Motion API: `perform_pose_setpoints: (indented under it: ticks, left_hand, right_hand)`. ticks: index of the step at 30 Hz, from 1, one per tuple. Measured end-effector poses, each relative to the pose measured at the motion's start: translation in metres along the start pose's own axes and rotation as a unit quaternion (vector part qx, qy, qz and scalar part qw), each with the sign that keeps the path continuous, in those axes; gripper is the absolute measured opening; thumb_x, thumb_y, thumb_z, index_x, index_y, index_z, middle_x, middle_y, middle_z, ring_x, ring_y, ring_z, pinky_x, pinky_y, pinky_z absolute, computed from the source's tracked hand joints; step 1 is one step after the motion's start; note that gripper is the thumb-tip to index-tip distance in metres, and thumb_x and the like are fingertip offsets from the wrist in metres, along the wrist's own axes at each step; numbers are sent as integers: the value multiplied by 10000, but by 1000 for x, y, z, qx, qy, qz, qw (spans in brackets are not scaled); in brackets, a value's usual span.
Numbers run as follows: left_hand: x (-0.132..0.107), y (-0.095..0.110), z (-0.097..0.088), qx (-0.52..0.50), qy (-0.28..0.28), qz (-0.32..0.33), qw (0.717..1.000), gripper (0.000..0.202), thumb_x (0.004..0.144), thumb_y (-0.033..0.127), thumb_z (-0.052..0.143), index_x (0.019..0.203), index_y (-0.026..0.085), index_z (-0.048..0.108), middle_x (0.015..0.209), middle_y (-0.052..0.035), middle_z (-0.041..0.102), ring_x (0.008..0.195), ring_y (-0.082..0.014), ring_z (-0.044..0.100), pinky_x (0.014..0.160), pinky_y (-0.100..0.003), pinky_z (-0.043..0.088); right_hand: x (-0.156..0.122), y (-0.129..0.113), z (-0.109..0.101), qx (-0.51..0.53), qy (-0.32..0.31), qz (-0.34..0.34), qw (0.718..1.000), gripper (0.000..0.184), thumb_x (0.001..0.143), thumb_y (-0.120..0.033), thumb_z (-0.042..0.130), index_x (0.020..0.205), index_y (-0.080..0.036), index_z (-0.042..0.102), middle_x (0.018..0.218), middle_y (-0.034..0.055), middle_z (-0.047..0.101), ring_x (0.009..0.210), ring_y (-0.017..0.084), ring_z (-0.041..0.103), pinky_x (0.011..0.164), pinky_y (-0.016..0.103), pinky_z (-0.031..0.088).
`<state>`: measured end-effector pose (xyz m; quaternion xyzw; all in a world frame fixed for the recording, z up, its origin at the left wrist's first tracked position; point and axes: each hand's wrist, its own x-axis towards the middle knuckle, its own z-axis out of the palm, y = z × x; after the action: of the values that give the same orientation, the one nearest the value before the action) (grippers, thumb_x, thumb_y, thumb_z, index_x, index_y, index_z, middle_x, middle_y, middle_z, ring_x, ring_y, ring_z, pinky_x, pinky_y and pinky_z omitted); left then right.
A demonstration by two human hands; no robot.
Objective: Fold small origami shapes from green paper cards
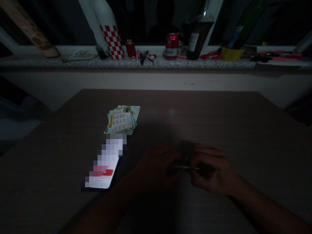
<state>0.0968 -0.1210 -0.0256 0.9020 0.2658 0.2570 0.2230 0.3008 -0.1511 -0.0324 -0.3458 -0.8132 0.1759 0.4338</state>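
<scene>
Head view: in the gap between left hand [158, 165] and right hand [212, 169], a thin object [182, 167] with a pale edge, too dark to identify. Right fingers curled closed, pinching its right end; left fingers curled near its other end, too shadowed to tell whether gripping. Both well inside the edges of the table [219, 113], far edge well beyond, wide tabletop to the right. Leftward, near left forearm: one lit phone [107, 162], just beyond it one card stack [120, 120], cards uncountable. On the windowsill [156, 66]: three bottles, one red can [172, 46], one small jar [130, 48].
</scene>
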Motion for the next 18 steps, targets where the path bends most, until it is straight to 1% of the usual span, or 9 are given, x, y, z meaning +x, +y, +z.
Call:
perform_pose_setpoints:
  ticks: [2, 3, 6, 9, 14, 18]
  left_hand:
    - [0, -1, 4, -20, -6, 38, 999, 66, 860, 210, 558, 908, 172, 584, 875, -35, 635, 826, -162, 567, 714, -271, 440]
    - [0, -2, 5, -32, -4, 41, 999, 59, 874, 186, 538, 901, 170, 588, 866, -33, 636, 823, -154, 570, 715, -262, 440]
    - [-2, -4, 7, -60, 10, 36, 997, 75, 873, 143, 524, 854, 163, 594, 814, -29, 624, 780, -140, 570, 677, -239, 432]
    - [-2, -4, 6, -67, 17, 31, 997, 78, 870, 139, 526, 840, 158, 596, 783, -25, 610, 738, -133, 554, 653, -236, 416]
    - [-2, -2, 5, -80, 15, 29, 996, 90, 874, 156, 524, 824, 155, 599, 759, -21, 599, 708, -125, 543, 631, -227, 402]
    - [-2, 0, 6, -109, 31, 16, 993, 143, 893, 201, 509, 796, 162, 606, 740, -19, 592, 676, -120, 537, 607, -224, 399]
  right_hand:
    - [0, -1, 1, 3, 0, 8, 1000, 160, 647, -62, 554, 680, -214, 515, 610, -18, 521, 545, 132, 491, 518, 284, 400]
    - [0, -1, 0, 4, 0, 15, 1000, 162, 643, -59, 553, 680, -212, 517, 613, -17, 524, 545, 131, 493, 513, 278, 398]
    - [-2, 0, -1, 14, 2, 38, 999, 170, 630, -50, 551, 688, -206, 520, 615, -18, 525, 541, 125, 497, 496, 259, 389]
    - [-4, 1, -1, 19, 3, 47, 999, 181, 617, -42, 547, 692, -203, 514, 618, -20, 521, 547, 122, 499, 497, 249, 386]
    - [-2, -2, -1, 5, 5, 39, 999, 181, 615, -38, 539, 683, -199, 492, 614, -16, 514, 543, 117, 479, 495, 243, 371]
    - [-2, -3, -2, -20, -2, 32, 999, 189, 609, -45, 541, 685, -200, 464, 612, -17, 498, 543, 117, 461, 499, 246, 353]
